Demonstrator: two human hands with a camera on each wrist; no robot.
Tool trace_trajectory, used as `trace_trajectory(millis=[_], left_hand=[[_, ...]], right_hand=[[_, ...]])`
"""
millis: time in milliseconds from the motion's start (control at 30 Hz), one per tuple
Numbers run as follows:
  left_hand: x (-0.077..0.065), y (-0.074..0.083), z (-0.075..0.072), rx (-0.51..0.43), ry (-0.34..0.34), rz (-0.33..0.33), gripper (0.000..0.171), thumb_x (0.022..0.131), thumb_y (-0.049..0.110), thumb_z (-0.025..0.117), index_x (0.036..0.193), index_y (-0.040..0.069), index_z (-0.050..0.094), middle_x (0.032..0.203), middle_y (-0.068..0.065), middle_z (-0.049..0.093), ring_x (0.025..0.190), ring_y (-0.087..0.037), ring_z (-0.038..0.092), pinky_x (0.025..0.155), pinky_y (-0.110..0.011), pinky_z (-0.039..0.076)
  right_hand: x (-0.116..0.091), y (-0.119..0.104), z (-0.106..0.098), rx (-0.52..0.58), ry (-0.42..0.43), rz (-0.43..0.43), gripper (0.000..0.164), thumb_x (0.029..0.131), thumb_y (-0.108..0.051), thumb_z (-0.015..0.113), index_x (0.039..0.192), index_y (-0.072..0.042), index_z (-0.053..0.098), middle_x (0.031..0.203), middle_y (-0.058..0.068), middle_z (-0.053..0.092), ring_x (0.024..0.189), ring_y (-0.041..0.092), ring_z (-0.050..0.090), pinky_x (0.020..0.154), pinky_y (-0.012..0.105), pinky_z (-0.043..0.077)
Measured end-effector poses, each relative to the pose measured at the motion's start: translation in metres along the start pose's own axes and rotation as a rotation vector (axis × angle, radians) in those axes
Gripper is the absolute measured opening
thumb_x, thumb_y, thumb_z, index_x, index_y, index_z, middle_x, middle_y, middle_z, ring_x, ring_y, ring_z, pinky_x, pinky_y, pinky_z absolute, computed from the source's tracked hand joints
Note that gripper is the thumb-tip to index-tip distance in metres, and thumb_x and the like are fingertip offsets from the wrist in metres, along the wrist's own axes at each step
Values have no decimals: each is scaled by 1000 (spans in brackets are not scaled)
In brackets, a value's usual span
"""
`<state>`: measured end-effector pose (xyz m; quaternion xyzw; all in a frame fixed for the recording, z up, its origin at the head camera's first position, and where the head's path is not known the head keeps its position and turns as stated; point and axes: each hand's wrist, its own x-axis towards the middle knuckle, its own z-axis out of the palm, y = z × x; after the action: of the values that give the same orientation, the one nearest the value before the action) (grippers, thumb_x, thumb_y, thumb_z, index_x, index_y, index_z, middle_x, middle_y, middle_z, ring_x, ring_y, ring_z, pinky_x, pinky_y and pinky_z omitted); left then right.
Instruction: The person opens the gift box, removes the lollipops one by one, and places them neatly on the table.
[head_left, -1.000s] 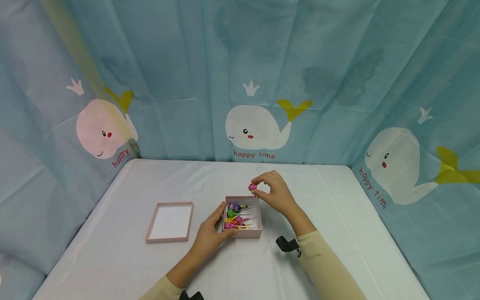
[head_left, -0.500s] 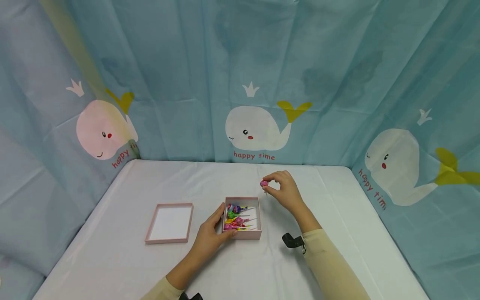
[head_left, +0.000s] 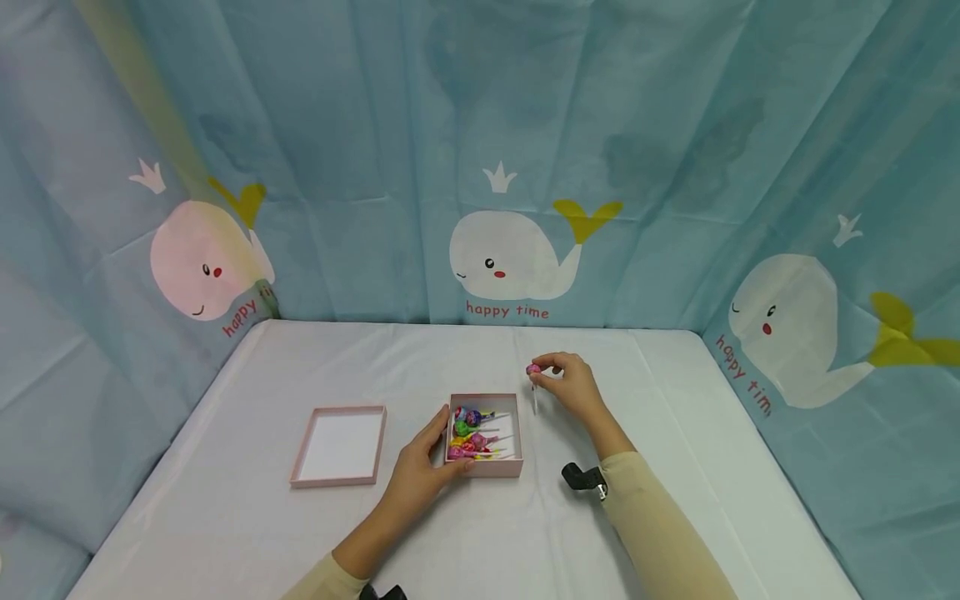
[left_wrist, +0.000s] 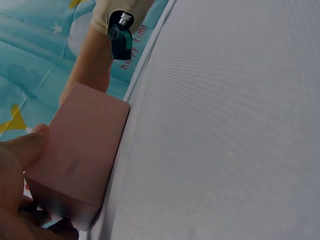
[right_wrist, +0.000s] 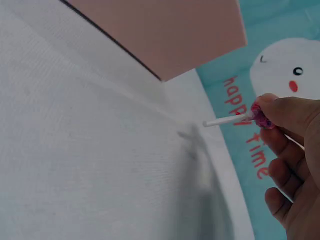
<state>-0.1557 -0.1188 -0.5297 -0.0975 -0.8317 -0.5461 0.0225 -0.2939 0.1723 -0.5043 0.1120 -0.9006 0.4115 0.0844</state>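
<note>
My right hand (head_left: pixel 574 390) pinches a pink-wrapped lollipop (head_left: pixel 533 369) by its candy end, just beyond the box's right side. In the right wrist view, the lollipop's white stick (right_wrist: pixel 223 120) points away from the fingers, above the table. My left hand (head_left: pixel 422 464) grips the left side of a pink open-topped box (head_left: pixel 497 469), thumb at the near side. Several wrapped lollipops (head_left: pixel 472 442) lie inside, candy ends to the left and sticks to the right. The left wrist view has the left thumb against the box wall (left_wrist: pixel 82 145).
To the left of the box lies a shallow pink-rimmed lid (head_left: pixel 343 446) with its white inside facing up. A white cloth (head_left: pixel 225 517) covers the table. Blue whale-print curtains (head_left: pixel 360 167) stand behind and along both sides.
My right hand has moved right, away from the box, with the lollipop. The stick now hangs downward in plain sight. The left hand and the box have stayed put.
</note>
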Motion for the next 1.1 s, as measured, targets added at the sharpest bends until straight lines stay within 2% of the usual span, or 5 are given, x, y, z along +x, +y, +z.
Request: trace_trajectory(millis=[233,500,633,767,1100], left_hand=[[0,-1,0,-8,-1,0,95,82,29,88,160,13,36,165,-5,34,151,-29,34,119,-42,35],[0,0,0,-21,-2,2,95,82,28,88,160,14,36,165,-5,35,151,-29,33,119,-42,35],[-1,0,0,-26,-1,0,95,82,28,88,160,15,36,165,-5,35,152,-28,33,120,-42,35],[-1,-1,0,-33,-7,0,96,82,27,88,160,15,36,165,-4,34,152,-26,32,121,-40,34],[-1,-1,-1,-22,-9,-12,96,82,29,88,161,18,35,165,1,33,152,-22,32,120,-37,34]], right_hand=[[3,12,9,26,-31,78,28,90,-29,81,113,-13,79,105,2,75,97,23,59,81,36,48],[0,27,17,47,-59,162,27,90,-34,81,108,-15,79,95,0,72,86,16,58,75,30,48],[0,31,20,66,-59,150,25,90,-35,81,106,-15,79,94,-1,73,85,15,59,74,28,50],[0,31,22,83,-57,139,24,91,-33,81,106,-14,79,98,0,75,88,15,63,79,31,53],[1,29,23,36,-69,105,26,93,-28,79,111,-11,79,107,5,75,94,17,65,84,34,54]])
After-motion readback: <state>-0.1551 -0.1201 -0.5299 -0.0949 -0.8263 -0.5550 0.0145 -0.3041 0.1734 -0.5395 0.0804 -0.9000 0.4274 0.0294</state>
